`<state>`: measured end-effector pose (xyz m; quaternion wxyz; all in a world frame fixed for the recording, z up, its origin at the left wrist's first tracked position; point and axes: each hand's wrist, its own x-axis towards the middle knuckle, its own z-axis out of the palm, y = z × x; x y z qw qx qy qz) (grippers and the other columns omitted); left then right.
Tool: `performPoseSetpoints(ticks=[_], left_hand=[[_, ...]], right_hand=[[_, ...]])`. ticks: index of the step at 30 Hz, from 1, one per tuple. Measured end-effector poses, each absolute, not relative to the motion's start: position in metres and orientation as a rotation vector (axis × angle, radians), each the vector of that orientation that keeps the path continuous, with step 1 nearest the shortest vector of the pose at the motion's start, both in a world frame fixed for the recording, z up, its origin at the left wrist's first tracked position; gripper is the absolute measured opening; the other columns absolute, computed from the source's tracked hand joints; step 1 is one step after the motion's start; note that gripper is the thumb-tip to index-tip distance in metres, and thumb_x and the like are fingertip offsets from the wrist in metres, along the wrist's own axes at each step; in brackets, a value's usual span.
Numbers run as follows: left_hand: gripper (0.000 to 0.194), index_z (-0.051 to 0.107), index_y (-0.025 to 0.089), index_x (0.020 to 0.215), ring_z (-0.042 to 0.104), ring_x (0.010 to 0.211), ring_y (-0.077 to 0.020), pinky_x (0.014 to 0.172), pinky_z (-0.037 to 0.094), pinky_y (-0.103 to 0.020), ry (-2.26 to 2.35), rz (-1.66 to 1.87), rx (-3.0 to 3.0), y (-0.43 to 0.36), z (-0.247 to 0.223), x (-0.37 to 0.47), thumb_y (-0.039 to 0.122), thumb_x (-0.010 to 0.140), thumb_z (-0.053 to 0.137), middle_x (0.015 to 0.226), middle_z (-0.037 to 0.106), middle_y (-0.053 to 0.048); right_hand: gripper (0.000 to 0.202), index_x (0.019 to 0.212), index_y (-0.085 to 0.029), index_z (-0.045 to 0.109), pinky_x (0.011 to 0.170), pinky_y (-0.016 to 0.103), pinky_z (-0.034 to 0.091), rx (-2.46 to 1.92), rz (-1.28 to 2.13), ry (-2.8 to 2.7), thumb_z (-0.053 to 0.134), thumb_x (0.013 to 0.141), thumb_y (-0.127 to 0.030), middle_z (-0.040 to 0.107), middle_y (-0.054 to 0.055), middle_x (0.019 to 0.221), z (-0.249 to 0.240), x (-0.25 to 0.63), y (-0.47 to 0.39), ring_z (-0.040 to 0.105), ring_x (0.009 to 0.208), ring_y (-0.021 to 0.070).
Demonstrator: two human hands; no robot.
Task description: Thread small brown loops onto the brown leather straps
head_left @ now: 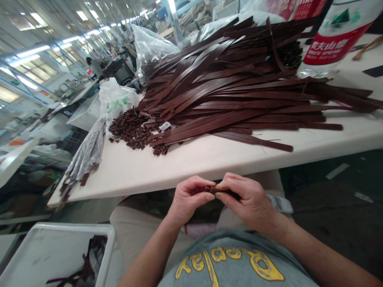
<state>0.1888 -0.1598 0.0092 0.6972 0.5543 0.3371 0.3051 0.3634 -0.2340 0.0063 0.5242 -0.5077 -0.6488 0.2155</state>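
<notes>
Just in front of the table's near edge, my left hand (191,196) and my right hand (245,195) meet over my lap. Thumb and fingers of both pinch a small dark brown leather piece (212,189), which looks like a strap end with a loop on it. Most of that piece is hidden by the fingers. On the table lies a large pile of brown leather straps (221,91), spread sideways. Beside its left end sits a heap of small brown leather loops (131,127).
A white plastic bag (116,97) and plastic-wrapped straps (86,151) lie at the table's left. A water bottle (332,44) stands back right. Lower left, a white bin (110,239) contains dark straps. The white table (191,163) ends close before my hands.
</notes>
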Motion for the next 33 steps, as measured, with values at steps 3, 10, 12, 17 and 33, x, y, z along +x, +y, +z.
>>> performPoseSetpoints(ticks=[3,10,12,17,33], left_hand=[[0.020,0.080,0.020,0.081,0.065,0.072,-0.0153,0.069,0.053,-0.026,0.775,0.693,1.287,-0.163,0.010,0.179,0.031,0.067,0.088,0.077,0.073,-0.004],[0.018,0.080,0.021,0.083,0.060,0.066,-0.0123,0.063,0.048,-0.023,0.891,0.766,1.288,-0.170,0.000,0.157,0.034,0.071,0.085,0.075,0.071,-0.002],[0.016,0.081,0.022,0.085,0.059,0.066,-0.0112,0.062,0.046,-0.022,0.880,0.769,1.299,-0.170,-0.001,0.153,0.032,0.073,0.084,0.075,0.070,-0.001],[0.016,0.081,0.022,0.086,0.059,0.065,-0.0112,0.062,0.046,-0.022,0.882,0.758,1.332,-0.169,-0.002,0.150,0.032,0.074,0.083,0.074,0.070,-0.002],[0.022,0.079,0.019,0.085,0.060,0.062,-0.0106,0.062,0.049,-0.022,0.924,0.629,1.132,-0.173,-0.007,0.152,0.032,0.069,0.086,0.072,0.071,-0.001]], right_hand=[[0.012,0.086,-0.020,0.070,0.057,0.024,0.046,-1.202,0.567,-1.609,0.061,0.094,-0.021,0.063,0.000,0.072,0.005,0.361,-0.234,0.060,0.065,0.0131],[0.018,0.106,-0.018,0.068,0.062,0.027,0.049,-1.317,0.450,-1.851,0.056,0.097,-0.028,0.070,0.004,0.085,-0.005,0.360,-0.241,0.067,0.072,0.0171],[0.019,0.103,-0.017,0.068,0.061,0.028,0.048,-1.341,0.395,-1.919,0.054,0.099,-0.029,0.070,0.005,0.083,-0.006,0.360,-0.242,0.066,0.070,0.0173],[0.028,0.092,-0.016,0.066,0.057,0.029,0.042,-1.322,0.297,-2.001,0.045,0.103,-0.030,0.067,0.004,0.074,-0.006,0.359,-0.239,0.062,0.063,0.0166],[0.018,0.103,-0.018,0.063,0.064,0.027,0.045,-1.320,0.636,-2.006,0.053,0.100,-0.032,0.071,0.004,0.086,-0.009,0.358,-0.237,0.066,0.073,0.0168]])
